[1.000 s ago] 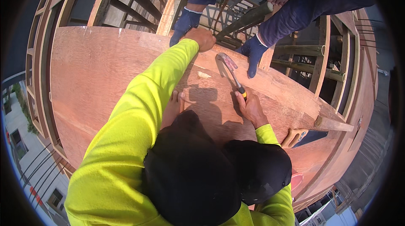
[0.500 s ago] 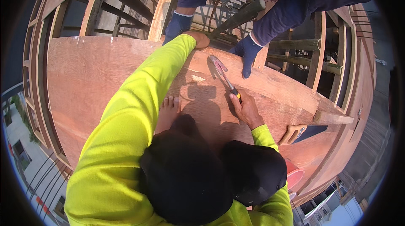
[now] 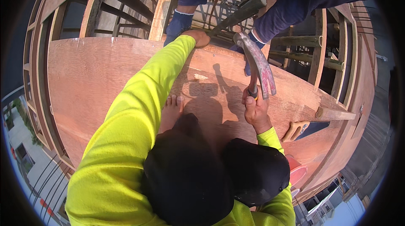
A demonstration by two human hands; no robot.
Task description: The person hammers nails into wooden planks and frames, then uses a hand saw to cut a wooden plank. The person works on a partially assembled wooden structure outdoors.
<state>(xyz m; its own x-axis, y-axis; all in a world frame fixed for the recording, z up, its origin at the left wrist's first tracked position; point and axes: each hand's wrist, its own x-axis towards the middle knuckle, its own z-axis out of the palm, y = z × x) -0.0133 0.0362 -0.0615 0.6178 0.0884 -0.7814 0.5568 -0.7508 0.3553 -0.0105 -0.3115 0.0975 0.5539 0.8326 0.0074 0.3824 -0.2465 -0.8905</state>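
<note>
My right hand (image 3: 257, 114) is closed round the black-and-yellow grip of a claw hammer (image 3: 263, 65). The hammer is raised above the reddish plywood sheet (image 3: 93, 82), its worn metal head upward and large in the picture. Its shadow falls on the wood left of my hand. At the plywood's far edge, my left hand (image 3: 198, 39) is curled over the rim. Its fingertips are out of sight, so what they grip is hidden. My bare foot (image 3: 171, 112) rests on the sheet between my arms.
Another person's feet in blue socks (image 3: 179, 25) stand by the far edge, straddling my left hand. Beyond is an open frame of timber beams (image 3: 318, 53). A handsaw (image 3: 295, 130) and a short wood block (image 3: 335, 114) lie at right, near a red container (image 3: 296, 171).
My right hand has lifted the hammer off its low position near the plywood and shifted slightly right, turning its head upward. My left hand stays at the edge.
</note>
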